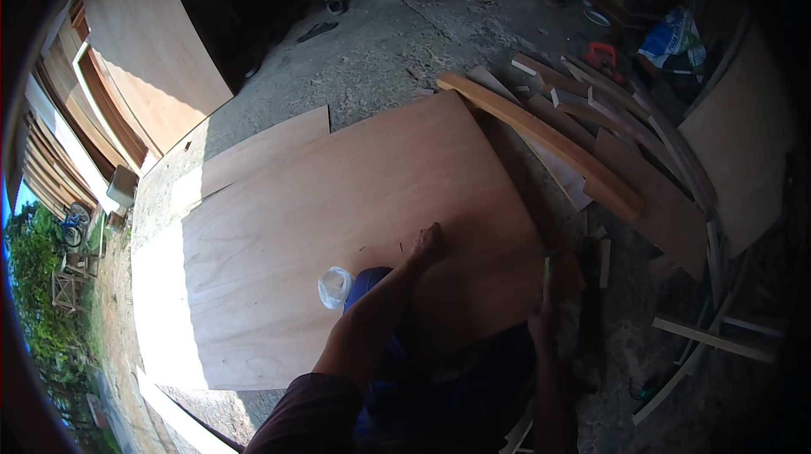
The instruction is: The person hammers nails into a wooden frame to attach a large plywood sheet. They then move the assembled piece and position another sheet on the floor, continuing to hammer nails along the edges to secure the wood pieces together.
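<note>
A large plywood sheet point(279, 226) lies in front of me. My left hand point(428, 240) rests on it with the fingers drawn together; whatever they pinch, if anything, is too small to make out. Beside that hand a thin dark nail-like piece point(400, 246) shows on the wood, and a similar one lies further left. A clear plastic bag point(335, 287) sits on the sheet by my knee. At the sheet's right edge my right hand point(541, 312), in shadow, is closed round the handle of a hammer point(547, 266), its head pointing away from me.
Several wooden beams and boards point(549, 146) are piled to the right. A second thin sheet point(262, 146) lies beyond the plywood. Upright panels point(148, 32) lean at the far left. A red-handled tool point(601, 55) and a blue-white sack point(674, 42) stand at the back right on rough concrete point(380, 57).
</note>
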{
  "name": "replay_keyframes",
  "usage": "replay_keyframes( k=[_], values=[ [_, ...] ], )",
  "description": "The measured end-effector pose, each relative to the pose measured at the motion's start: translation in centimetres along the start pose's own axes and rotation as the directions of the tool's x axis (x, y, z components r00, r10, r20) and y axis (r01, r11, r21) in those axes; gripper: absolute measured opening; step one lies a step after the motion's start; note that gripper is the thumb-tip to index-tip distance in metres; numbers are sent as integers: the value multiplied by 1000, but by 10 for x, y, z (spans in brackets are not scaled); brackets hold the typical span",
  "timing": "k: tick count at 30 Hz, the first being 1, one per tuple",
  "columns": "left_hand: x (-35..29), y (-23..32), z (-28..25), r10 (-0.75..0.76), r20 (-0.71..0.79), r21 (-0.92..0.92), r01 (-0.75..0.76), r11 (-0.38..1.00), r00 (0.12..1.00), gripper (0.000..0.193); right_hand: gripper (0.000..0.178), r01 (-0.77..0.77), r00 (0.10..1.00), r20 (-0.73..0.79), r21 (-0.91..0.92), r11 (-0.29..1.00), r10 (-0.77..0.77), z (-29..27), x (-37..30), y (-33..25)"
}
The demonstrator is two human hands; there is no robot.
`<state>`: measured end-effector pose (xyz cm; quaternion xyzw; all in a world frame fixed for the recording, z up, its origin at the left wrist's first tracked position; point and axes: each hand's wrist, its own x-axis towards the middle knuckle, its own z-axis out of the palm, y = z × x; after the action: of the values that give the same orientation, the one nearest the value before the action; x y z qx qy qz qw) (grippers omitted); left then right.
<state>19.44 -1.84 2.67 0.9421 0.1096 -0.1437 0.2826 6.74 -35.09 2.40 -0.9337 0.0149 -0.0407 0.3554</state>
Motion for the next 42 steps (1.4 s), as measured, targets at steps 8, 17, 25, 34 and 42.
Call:
replay_keyframes(
  k=[8,17,25,34,42],
  values=[
    [22,-10,-45,158,165,-703,3,711,974,18,65,88,995,-37,11,996,-88,0,2,-8],
    [19,-52,-25,107,79,-937,37,348,991,14,60,51,999,9,-461,886,-52,-6,-2,11],
    [7,-87,-50,-84,-583,-498,-274,823,808,18,63,225,967,-31,-363,904,-253,-2,1,-7],
    [68,-133,-68,-197,-677,-388,-116,915,709,17,49,146,975,207,-333,931,-79,20,23,-91],
    [78,-141,-69,-276,-639,-535,-156,830,718,28,39,264,921,281,63,962,-271,124,130,-168]
  ],
)
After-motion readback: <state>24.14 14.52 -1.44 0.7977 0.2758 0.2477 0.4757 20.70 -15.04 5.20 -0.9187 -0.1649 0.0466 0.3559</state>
